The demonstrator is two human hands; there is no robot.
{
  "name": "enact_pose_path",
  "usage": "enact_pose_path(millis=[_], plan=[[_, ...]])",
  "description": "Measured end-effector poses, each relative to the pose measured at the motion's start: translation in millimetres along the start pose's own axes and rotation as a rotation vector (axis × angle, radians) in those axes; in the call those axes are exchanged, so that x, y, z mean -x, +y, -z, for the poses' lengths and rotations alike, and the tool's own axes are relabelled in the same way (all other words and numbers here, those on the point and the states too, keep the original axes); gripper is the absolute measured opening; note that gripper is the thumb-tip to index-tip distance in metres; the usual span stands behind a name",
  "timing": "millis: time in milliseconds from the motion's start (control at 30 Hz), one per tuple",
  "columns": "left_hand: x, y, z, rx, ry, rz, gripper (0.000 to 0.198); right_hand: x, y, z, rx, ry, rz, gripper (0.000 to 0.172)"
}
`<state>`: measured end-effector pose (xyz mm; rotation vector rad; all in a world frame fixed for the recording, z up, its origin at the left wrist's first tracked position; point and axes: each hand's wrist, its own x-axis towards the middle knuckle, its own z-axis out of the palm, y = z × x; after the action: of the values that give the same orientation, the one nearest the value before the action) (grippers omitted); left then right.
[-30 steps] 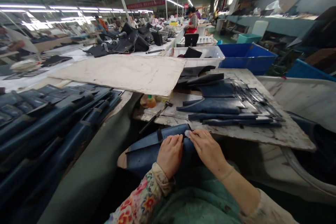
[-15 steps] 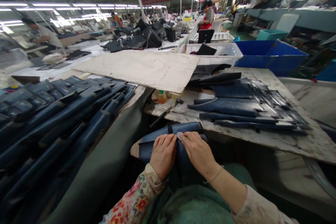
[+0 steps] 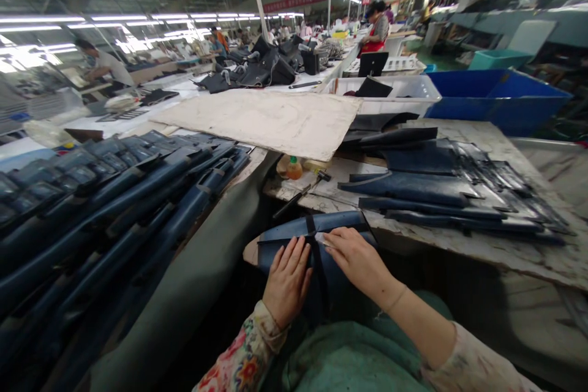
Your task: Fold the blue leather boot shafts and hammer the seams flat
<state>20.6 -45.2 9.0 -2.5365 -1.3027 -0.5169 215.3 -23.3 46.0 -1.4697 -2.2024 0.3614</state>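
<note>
A dark blue leather piece [image 3: 321,229] with a black strap across it lies on a small board in front of me. My left hand [image 3: 288,278] rests flat on its left half, fingers stretched out. My right hand [image 3: 356,257] presses on its right half, fingertips at the strap near a small pale bit that I cannot make out. Neither hand grips anything.
Rows of dark blue pieces [image 3: 110,196] fill the left table. More blue and black cut pieces [image 3: 427,187] lie on the worn worktable [image 3: 519,251] ahead, with a hammer [image 3: 301,193], a small bottle [image 3: 294,168], a beige sheet [image 3: 271,119] and a blue bin [image 3: 500,98] beyond. Other people work far off.
My left hand has slid down and flattened out on the leather piece. The black strap now shows between my two hands. The view has shifted a little to the left.
</note>
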Motion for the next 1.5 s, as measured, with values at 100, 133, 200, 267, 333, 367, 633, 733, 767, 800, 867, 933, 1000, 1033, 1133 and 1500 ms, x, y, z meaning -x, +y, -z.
enact_pose_path(millis=[100, 133, 200, 267, 333, 367, 633, 733, 767, 800, 867, 933, 1000, 1033, 1133, 1500], plan=[[4, 0, 0.8, 0.025, 0.009, 0.002, 0.041, -4, 3, 5, -0.066, -0.063, -0.015, 0.026], [4, 0, 1.1, 0.044, 0.019, 0.012, 0.041, -6, 4, 7, -0.086, -0.084, -0.014, 0.026], [3, 0, 1.7, 0.085, 0.035, 0.048, 0.039, -10, 8, 9, -0.12, -0.127, -0.003, 0.026], [-2, -1, 2.8, 0.126, 0.033, 0.104, 0.037, -16, 11, 10, -0.139, -0.168, 0.013, 0.026], [-10, -1, 4.4, 0.162, 0.025, 0.168, 0.032, -21, 14, 12, -0.142, -0.208, 0.038, 0.026], [-15, -1, 5.4, 0.177, 0.021, 0.195, 0.029, -23, 14, 14, -0.136, -0.228, 0.054, 0.027], [-33, -2, 8.6, 0.2, -0.027, 0.175, 0.02, -26, 6, 21, -0.027, -0.288, 0.117, 0.027], [-31, -3, 6.0, 0.189, -0.029, 0.128, 0.023, -25, 4, 19, -0.029, -0.273, 0.097, 0.026], [-31, -3, 5.0, 0.182, -0.025, 0.111, 0.025, -24, 3, 18, -0.03, -0.262, 0.09, 0.026], [-30, -3, 4.0, 0.176, -0.017, 0.094, 0.026, -24, 2, 17, -0.029, -0.249, 0.082, 0.025], [-29, -4, 2.1, 0.167, 0.003, 0.067, 0.029, -23, -1, 14, -0.015, -0.219, 0.067, 0.026], [-29, -4, 0.7, 0.163, 0.017, 0.053, 0.03, -22, -6, 11, 0.02, -0.189, 0.047, 0.027], [-30, -5, 0.1, 0.17, 0.009, 0.057, 0.03, -21, -11, 7, 0.073, -0.164, 0.025, 0.028], [-30, -6, 0.2, 0.175, 0.0, 0.066, 0.03, -22, -14, 6, 0.103, -0.156, 0.016, 0.028], [-32, -7, 0.9, 0.188, -0.021, 0.106, 0.029, -25, -21, 1, 0.178, -0.142, 0.01, 0.029], [-34, -9, 5.5, 0.183, -0.074, 0.159, 0.027, -31, -28, -14, 0.231, -0.137, -0.017, 0.036]])
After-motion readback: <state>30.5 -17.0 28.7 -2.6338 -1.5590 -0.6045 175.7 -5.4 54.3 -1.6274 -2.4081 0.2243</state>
